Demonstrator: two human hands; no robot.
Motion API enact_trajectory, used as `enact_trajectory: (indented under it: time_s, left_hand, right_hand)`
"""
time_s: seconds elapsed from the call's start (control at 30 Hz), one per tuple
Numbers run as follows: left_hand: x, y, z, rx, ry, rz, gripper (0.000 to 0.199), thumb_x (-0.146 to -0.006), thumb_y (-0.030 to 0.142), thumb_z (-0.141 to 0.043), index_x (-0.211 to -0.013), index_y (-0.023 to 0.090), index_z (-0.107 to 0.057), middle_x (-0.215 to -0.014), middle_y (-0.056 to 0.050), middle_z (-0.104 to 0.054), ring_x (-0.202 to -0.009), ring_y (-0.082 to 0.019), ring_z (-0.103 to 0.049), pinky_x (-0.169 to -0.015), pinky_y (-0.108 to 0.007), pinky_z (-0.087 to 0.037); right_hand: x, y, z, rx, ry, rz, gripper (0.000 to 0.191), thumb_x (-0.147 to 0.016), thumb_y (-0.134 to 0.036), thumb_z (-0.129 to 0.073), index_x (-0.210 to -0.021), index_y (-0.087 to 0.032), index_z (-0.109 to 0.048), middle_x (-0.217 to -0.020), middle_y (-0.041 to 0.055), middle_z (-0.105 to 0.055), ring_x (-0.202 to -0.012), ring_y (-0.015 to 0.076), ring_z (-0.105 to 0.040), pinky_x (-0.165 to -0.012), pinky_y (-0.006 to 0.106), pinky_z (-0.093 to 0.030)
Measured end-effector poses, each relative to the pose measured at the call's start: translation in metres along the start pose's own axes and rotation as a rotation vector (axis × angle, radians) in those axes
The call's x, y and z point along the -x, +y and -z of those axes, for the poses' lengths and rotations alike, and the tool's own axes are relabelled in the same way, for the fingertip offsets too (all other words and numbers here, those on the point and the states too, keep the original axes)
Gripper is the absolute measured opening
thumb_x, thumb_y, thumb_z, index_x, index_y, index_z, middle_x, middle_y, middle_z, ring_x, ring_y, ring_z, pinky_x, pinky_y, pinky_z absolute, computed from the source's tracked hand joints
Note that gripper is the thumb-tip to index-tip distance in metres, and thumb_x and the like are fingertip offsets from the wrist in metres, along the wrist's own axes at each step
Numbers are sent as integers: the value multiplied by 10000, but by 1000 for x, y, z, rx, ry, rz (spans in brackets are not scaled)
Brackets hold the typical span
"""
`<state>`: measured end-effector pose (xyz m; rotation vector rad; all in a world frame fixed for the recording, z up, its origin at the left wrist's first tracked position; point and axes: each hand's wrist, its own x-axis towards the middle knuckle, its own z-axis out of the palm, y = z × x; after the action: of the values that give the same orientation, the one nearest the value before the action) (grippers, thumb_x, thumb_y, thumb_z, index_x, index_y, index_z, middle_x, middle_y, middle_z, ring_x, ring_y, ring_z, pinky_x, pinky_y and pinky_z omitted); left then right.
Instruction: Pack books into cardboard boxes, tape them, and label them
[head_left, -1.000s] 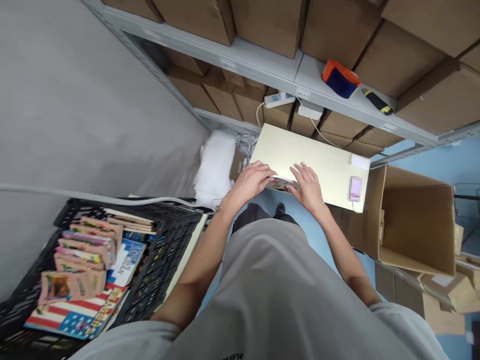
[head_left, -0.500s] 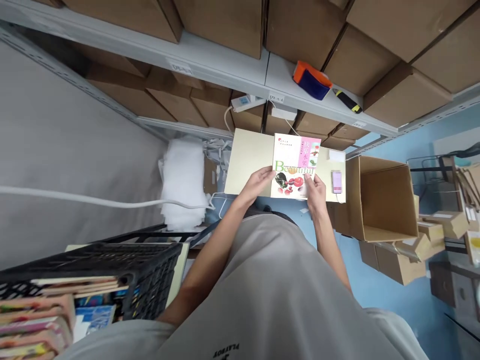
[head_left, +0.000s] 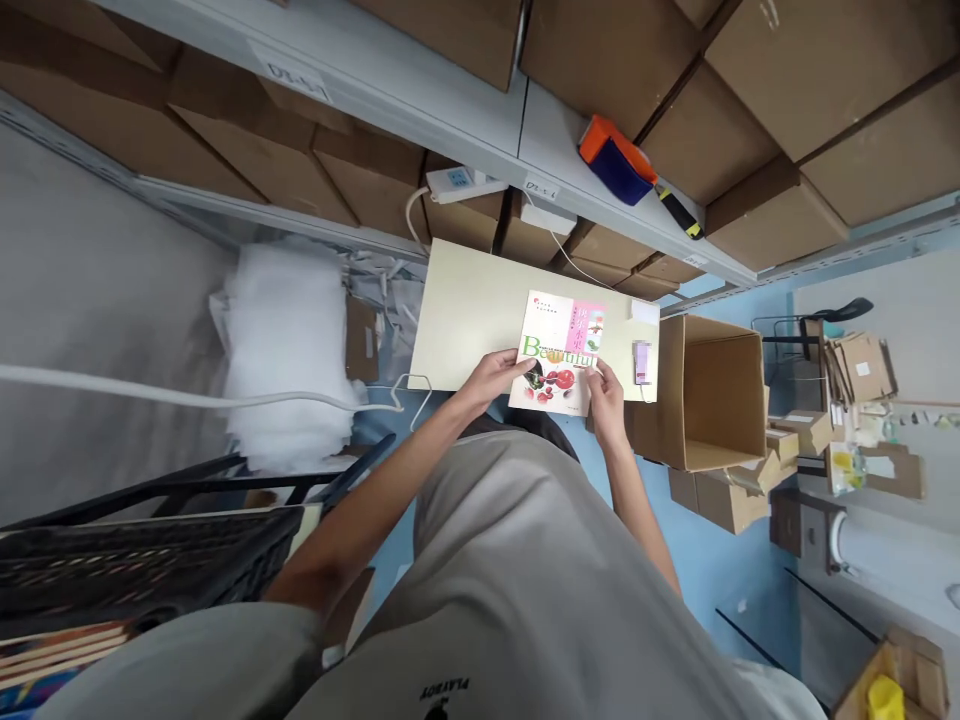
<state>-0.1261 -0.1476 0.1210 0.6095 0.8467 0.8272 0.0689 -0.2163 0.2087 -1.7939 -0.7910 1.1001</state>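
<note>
Your left hand (head_left: 493, 380) pinched the left edge of the booklet (head_left: 556, 335), thumb over the cover, while your right hand (head_left: 606, 397) held its lower right edge. The cover faced you, title upright, its top and long axis pointing just past 12 o'clock. The booklet was at your left hand's 2 and your right's 10, over the near edge of the table (head_left: 465, 310). At the booklet's 3 lay a phone (head_left: 642, 362).

Light looks soft; edges stretch and seem slightly blurred.
</note>
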Motion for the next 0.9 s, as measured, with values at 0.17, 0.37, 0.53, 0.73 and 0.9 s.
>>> enact_trajectory:
  time_s: [0.17, 0.37, 0.53, 0.73, 0.9]
  left_hand:
    - [-12, 1, -7, -14, 49, 17, 697, -528, 735, -1085, -928, 197, -894, -983, -133, -891, -935, -318, -829, -875, -414, -677]
    - [-17, 12, -40, 18, 148, -54, 707, -530, 686, -1108, -970, 179, -885, -1051, -140, -895, -1026, -345, -841, -936, -426, -683]
    - [-24, 22, -69, 36, 221, -68, 762, -592, 751, -1062, -1058, 177, -877, -1072, -125, -896, -992, -334, -848, -863, -418, -704]
    - [-37, 24, -91, 2, 331, -102, 790, -591, 774, -1049, -1047, 162, -845, -1021, -132, -888, -923, -338, -850, -800, -435, -711]
    - [-41, 26, -105, -92, 409, -190, 681, -713, 733, -1003, -1068, 168, -866, -1057, -119, -873, -965, -331, -845, -852, -445, -714]
  right_hand:
    - [-24, 5, 18, 150, 65, 28, 512, -947, -770, -717, -1025, -289, -561, -715, -80, -525, -673, 156, -519, -635, 268, -451]
    - [-66, 11, 31, 121, 8, 105, 466, -958, -724, -657, -1059, -271, -618, -803, -28, -627, -734, 184, -573, -673, 289, -482]
    - [-98, 12, 38, 14, -94, 80, 560, -878, -669, -744, -1251, -279, -597, -1060, 54, -812, -950, 232, -746, -822, 324, -588]
    - [-125, 12, 46, 146, -139, 231, 583, -956, -681, -684, -1348, -251, -647, -1409, 173, -775, -1239, 287, -752, -1035, 422, -628]
    - [-116, -13, 41, 188, -233, 375, 468, -1086, -612, -617, -1393, -271, -707, -1486, 149, -731, -1354, 281, -709, -1131, 439, -628]
